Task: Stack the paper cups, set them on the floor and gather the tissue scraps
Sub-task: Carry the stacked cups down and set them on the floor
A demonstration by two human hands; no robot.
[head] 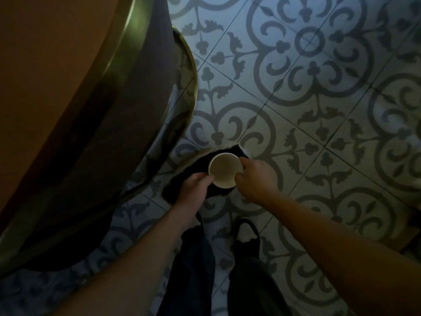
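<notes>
A white paper cup (224, 169), seen from above with its mouth open, is held low over the patterned tile floor (296, 99). My left hand (196, 190) grips its left rim and my right hand (255, 176) grips its right rim. Whether it is one cup or a stack I cannot tell. Beneath the cup lies a dark shape (182, 179) on the floor, too dim to identify. No tissue scraps are visible.
A round table with a brass rim (127, 53) fills the left side, with its dark base below. My legs in dark trousers (246, 270) stand at the bottom centre. Tiled floor stretches to the right and far side.
</notes>
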